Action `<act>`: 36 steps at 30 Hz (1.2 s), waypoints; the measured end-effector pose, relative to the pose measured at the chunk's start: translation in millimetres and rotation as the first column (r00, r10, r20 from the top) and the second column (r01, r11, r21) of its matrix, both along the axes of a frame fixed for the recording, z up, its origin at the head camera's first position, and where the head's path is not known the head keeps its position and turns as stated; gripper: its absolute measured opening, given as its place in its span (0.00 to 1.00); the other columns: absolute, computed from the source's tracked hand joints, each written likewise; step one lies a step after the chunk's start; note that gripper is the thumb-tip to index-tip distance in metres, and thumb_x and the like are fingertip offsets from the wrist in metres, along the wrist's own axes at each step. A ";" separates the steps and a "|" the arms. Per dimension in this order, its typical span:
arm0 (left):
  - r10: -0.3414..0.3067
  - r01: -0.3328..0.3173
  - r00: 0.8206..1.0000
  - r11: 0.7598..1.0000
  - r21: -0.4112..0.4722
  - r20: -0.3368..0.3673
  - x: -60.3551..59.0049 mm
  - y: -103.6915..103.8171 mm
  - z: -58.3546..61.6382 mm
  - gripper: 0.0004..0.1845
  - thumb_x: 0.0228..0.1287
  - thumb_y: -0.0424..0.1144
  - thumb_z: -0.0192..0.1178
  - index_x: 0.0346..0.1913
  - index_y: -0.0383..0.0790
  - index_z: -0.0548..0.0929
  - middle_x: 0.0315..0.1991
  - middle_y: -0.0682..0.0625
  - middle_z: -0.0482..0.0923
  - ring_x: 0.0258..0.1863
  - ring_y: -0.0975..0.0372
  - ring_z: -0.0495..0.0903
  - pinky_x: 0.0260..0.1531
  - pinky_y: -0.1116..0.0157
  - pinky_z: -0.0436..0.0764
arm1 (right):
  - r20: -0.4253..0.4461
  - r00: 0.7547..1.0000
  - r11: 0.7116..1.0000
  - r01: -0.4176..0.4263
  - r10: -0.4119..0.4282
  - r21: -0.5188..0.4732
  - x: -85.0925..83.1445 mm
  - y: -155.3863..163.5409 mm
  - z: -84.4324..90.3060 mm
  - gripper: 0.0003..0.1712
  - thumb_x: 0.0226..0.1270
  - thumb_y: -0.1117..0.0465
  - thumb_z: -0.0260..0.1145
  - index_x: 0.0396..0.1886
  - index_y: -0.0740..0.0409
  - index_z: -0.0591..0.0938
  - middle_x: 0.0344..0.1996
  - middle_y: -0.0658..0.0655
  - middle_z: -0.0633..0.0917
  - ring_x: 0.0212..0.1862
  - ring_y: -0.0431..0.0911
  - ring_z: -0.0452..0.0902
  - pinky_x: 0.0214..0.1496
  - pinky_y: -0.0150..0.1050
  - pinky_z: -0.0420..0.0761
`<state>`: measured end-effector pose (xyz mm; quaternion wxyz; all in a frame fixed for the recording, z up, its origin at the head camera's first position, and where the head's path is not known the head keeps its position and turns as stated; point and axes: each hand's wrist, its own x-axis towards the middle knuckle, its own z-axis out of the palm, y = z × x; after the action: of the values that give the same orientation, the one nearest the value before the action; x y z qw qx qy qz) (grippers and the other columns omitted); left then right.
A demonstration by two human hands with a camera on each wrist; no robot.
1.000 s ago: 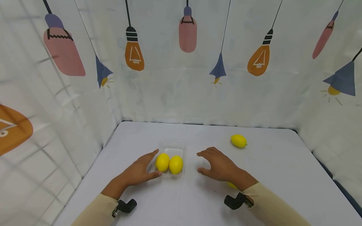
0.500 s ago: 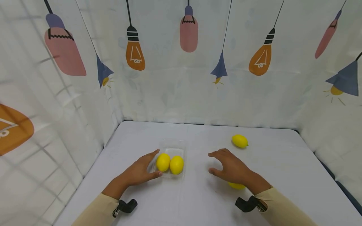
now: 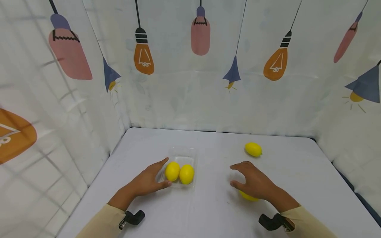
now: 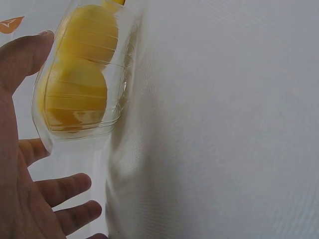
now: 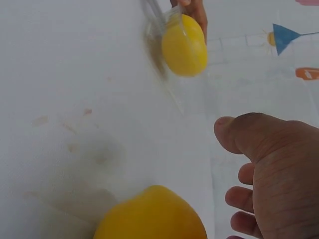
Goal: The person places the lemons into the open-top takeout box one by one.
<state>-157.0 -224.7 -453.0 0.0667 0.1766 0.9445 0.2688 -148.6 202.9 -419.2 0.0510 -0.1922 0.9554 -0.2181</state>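
My left hand (image 3: 148, 178) is at the left side of a clear plastic container (image 3: 193, 158), fingers spread. In the left wrist view, its thumb and a finger touch the container's rim; the other fingers are apart from it. Two lemons sit side by side inside the container, a left lemon (image 3: 172, 171) and a right lemon (image 3: 186, 174). My right hand (image 3: 256, 180) hovers over the table with thumb and fingers apart, holding nothing. Partly hidden beneath it lies another lemon (image 3: 247, 196), also seen close in the right wrist view as a yellow lemon (image 5: 152, 216).
One more lemon (image 3: 253, 149) lies farther back on the right of the white table (image 3: 214, 211). White curtains (image 3: 178, 99) printed with lamps stand behind and beside the table. Each wrist carries a black camera mount, such as the right mount (image 3: 272, 221).
My right hand has moved right, away from the container, and slightly nearer, to above the near lemon. The left hand has stayed beside the container.
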 end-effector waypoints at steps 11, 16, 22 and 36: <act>0.004 -0.004 1.000 1.000 0.008 0.009 0.4 -0.7 -2.8 0.54 0.61 0.68 0.66 0.83 0.50 0.54 0.79 0.44 0.57 0.77 0.46 0.58 0.72 0.41 0.59 | 0.028 0.998 0.999 0.051 -0.051 -0.017 7.9 16.8 -3.9 0.33 0.65 0.46 0.75 0.67 0.49 0.79 0.67 0.57 0.76 0.68 0.56 0.70 0.68 0.61 0.71; 0.009 -0.009 1.000 1.000 -0.005 0.006 0.2 -0.1 -2.1 0.55 0.60 0.70 0.65 0.83 0.51 0.53 0.79 0.44 0.58 0.76 0.45 0.58 0.72 0.40 0.60 | 0.044 0.997 0.998 0.057 -0.056 -0.022 11.6 25.4 -4.5 0.32 0.65 0.45 0.74 0.66 0.50 0.80 0.65 0.58 0.76 0.66 0.56 0.71 0.66 0.61 0.74; 0.009 -0.009 1.000 1.000 -0.014 -0.008 -0.3 -1.3 -2.0 0.55 0.60 0.71 0.64 0.83 0.49 0.53 0.78 0.41 0.60 0.76 0.44 0.59 0.71 0.40 0.60 | 0.066 0.995 0.997 0.074 -0.073 -0.018 14.4 34.5 -7.8 0.33 0.65 0.42 0.74 0.66 0.49 0.80 0.65 0.57 0.76 0.66 0.57 0.71 0.64 0.62 0.74; 0.012 -0.012 1.000 1.000 -0.009 -0.004 -0.1 0.0 -1.3 0.55 0.61 0.68 0.66 0.83 0.48 0.53 0.78 0.41 0.59 0.76 0.43 0.59 0.71 0.39 0.60 | 0.092 0.993 0.997 0.077 -0.075 -0.020 22.3 45.6 -12.5 0.39 0.59 0.35 0.75 0.66 0.48 0.80 0.64 0.57 0.77 0.66 0.56 0.71 0.66 0.61 0.73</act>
<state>-157.1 -224.8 -454.3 0.0639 0.1710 0.9469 0.2647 -126.3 248.5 -431.7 0.0841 -0.1461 0.9561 -0.2396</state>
